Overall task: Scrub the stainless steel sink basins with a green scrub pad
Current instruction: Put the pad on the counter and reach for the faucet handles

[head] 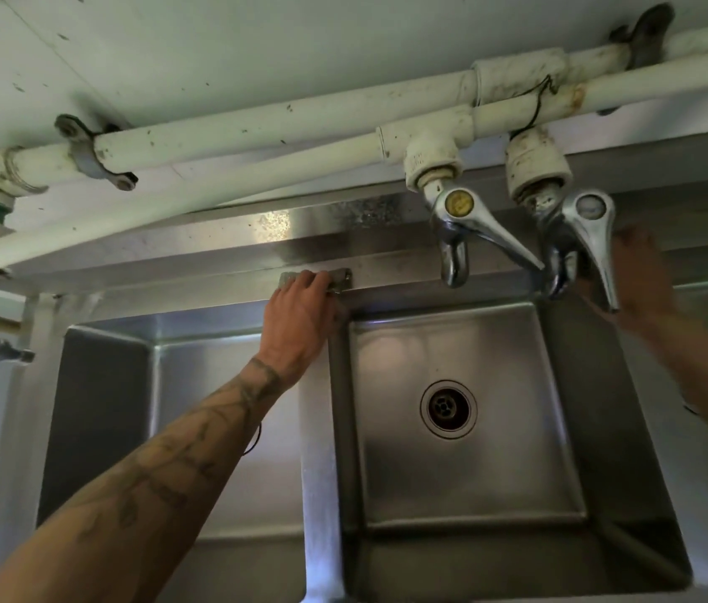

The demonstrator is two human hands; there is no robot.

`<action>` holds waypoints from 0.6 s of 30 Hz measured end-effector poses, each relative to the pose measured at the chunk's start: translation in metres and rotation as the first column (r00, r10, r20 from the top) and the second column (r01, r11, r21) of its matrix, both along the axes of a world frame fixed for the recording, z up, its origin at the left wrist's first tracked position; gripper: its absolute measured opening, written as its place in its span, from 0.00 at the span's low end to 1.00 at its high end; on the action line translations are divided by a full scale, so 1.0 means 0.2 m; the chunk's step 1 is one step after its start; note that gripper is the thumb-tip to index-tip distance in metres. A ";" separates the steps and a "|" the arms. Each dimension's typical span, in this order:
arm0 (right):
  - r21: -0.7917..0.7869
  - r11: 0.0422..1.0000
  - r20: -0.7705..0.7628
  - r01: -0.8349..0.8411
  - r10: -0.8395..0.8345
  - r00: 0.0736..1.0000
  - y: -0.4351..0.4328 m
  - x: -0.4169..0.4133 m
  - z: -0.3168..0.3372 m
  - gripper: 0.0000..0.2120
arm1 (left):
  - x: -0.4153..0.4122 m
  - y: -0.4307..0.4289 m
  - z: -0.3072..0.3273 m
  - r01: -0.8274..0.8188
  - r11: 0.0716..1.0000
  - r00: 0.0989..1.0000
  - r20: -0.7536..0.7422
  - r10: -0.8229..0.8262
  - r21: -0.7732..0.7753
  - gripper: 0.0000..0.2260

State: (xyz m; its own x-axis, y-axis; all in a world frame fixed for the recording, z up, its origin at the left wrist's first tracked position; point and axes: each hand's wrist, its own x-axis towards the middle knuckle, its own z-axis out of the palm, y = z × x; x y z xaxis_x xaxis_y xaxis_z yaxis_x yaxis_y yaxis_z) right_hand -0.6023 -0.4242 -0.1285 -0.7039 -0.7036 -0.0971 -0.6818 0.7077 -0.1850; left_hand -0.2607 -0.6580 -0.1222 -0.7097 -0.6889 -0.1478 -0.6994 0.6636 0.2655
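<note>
Left hand (300, 315): fingers curled over the pad (289, 279), holding it against the ledge.
Pad: on the sink's (317, 472) back ledge (404, 272), above the divider between left basin (213, 385) and middle basin (496, 472).
Right hand (639, 276): blurred, behind the right tap's (583, 237) lever near the ledge; cannot tell its grip.
Drain (448, 409): in the middle basin floor.
Left tap (456, 237): over the middle basin.
</note>
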 end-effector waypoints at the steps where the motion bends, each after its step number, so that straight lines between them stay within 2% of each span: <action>1: -0.007 1.000 0.003 -0.005 0.005 1.000 0.01 0.04 0.02 0.22 | 0.00 0.01 0.03 -0.002 1.000 1.000 -0.009 0.002 0.005 0.10; 6: -0.090 0.995 0.066 0.036 -0.031 0.997 0.09 0.23 0.18 0.19 | 0.02 0.10 0.18 -0.004 0.994 0.991 -0.132 0.018 0.109 0.09; 10: -0.166 0.982 0.064 0.096 -0.086 0.994 0.26 0.46 0.36 0.23 | 0.03 0.21 0.31 0.029 0.970 0.951 -0.306 0.047 0.241 0.08; 14: -0.186 0.944 0.131 0.273 -0.252 0.959 0.50 0.80 0.54 0.22 | 0.06 0.37 0.40 0.145 0.956 0.917 -0.399 -0.032 0.255 0.07; 18: -0.165 0.892 0.112 0.422 -0.408 0.906 0.80 1.21 0.69 0.24 | 0.11 0.63 0.52 0.344 0.896 0.868 -0.460 -0.189 0.280 0.05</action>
State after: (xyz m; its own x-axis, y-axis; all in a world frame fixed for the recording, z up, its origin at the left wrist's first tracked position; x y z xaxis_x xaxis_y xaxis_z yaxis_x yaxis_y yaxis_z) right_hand -0.3596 -0.2642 0.0091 -0.9314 -0.3593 -0.0574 -0.3136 0.8726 -0.3745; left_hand -0.2392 -0.5323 -0.0181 -0.9057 -0.4238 0.0089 -0.2832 0.6206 0.7312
